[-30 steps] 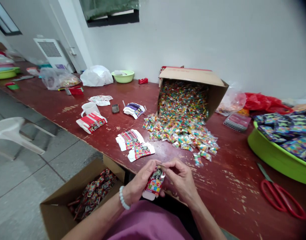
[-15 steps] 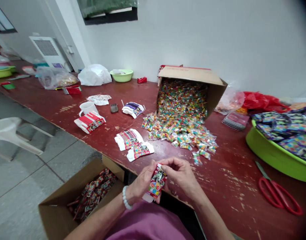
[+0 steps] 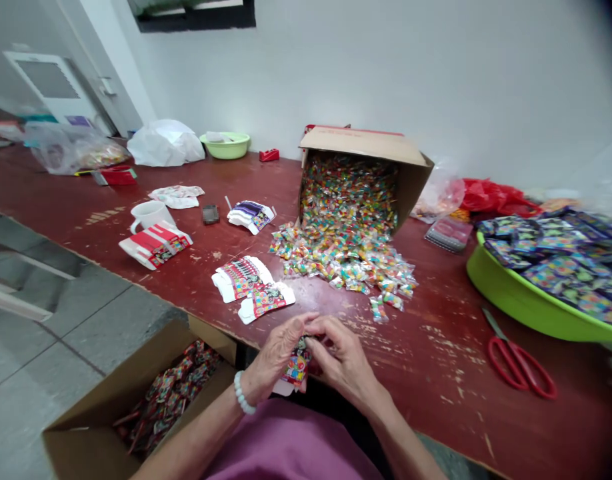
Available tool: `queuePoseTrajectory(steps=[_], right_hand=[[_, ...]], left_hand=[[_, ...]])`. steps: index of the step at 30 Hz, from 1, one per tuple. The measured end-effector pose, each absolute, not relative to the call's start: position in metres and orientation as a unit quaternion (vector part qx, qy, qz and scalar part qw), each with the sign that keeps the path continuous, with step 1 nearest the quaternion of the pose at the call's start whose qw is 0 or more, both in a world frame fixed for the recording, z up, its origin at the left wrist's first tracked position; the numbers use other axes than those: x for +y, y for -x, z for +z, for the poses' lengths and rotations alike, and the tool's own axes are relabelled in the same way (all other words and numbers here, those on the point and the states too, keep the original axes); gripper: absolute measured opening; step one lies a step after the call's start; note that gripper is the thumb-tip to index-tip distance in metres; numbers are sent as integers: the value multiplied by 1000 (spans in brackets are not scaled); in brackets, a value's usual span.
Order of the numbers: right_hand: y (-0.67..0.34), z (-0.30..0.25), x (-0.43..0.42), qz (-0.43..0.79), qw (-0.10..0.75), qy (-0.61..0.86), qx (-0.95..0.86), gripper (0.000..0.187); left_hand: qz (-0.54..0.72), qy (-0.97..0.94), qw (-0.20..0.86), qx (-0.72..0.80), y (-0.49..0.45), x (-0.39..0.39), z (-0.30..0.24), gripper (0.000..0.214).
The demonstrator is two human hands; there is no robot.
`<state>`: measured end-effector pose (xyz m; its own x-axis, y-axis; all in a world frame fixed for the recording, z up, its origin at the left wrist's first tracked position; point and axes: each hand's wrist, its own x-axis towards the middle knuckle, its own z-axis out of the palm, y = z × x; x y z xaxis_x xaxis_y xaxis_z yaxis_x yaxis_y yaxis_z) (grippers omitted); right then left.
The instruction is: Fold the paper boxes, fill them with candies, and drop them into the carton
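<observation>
Fingers of the left hand (image 3: 272, 357) curl around a printed carton (image 3: 297, 367) at the frame's lower center, while those of the right hand (image 3: 347, 363) pinch its upper end; too hard a squeeze could crease it, and a slack left grip could let it slip.

You face a pale grey wall (image 3: 436, 67), a dark-framed window (image 3: 196, 20) cut off above you. To your left stand a white pillar (image 3: 119, 60) and a white grilled appliance (image 3: 49, 80). Your long red table (image 3: 436, 373) is scuffed and catches a soft glare; white chair legs (image 3: 16, 303) rest on grey tiled floor (image 3: 11, 413).
</observation>
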<state>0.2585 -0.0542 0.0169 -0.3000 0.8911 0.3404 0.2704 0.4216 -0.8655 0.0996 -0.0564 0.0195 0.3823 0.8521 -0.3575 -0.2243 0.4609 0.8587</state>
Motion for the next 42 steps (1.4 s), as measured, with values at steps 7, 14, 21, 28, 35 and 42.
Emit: queuePoseTrajectory(steps=[7, 14, 21, 28, 35, 42], right_hand=[[-339, -22, -16, 133, 354, 727, -572, 24], [-364, -52, -10, 155, 343, 774, -509, 19], [-337, -35, -19, 335, 431, 670, -502, 41], [-291, 8, -56, 561, 420, 478, -529, 21], [-292, 16, -54, 405, 389, 518, -646, 15], [-286, 28, -53, 348, 362, 501, -705, 26]], left_hand=[[354, -397, 747, 399, -88, -45, 6, 44], [350, -426, 694, 463, -63, -43, 2, 33], [430, -391, 641, 502, -57, -23, 12, 46], [465, -330, 675, 468, -63, -25, 10, 42], [449, -321, 722, 417, -61, -38, 9, 36], [337, -395, 769, 374, -67, -47, 3, 51]])
